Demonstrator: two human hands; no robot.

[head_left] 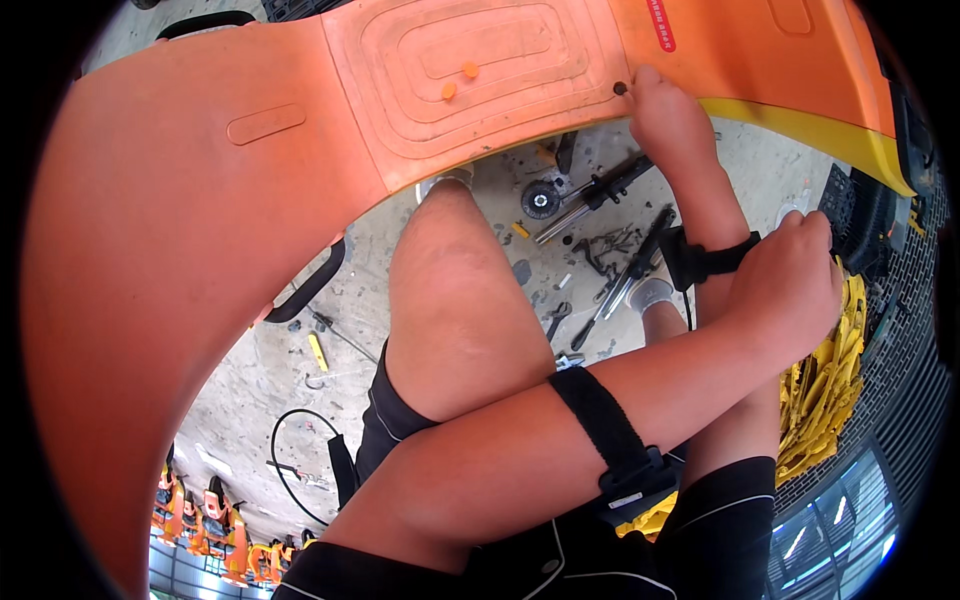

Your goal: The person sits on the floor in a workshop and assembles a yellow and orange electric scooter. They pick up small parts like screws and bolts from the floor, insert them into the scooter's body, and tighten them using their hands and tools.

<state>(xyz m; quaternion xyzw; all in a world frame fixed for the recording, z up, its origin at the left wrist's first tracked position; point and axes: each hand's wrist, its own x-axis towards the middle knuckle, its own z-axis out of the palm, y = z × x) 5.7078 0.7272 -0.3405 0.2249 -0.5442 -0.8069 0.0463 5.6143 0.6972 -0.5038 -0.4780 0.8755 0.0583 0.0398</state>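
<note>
A large orange plastic body panel [200, 220] curves across the far side and down the left. My right hand [672, 118] is closed at its inner edge, fingertips beside a small dark round hole or plug [620, 88]. What those fingers pinch, if anything, is hidden. Two small orange caps, one nearer [448, 92] and one farther [470, 70], lie on the panel's ribbed middle section. Crossing in front of my right forearm, my left arm ends in my left hand [788, 290], its fingers curled closed. Whatever the left hand holds is out of sight.
On the floor beyond my knee lie a fork-like metal tube assembly [595, 200], a dark disc [540, 200], black rods and a wrench [558, 320]. A yellow-handled tool [317, 352] lies at left. Yellow plastic pieces [825, 385] are heaped at right. Black handles [310, 288] stick out from the panel.
</note>
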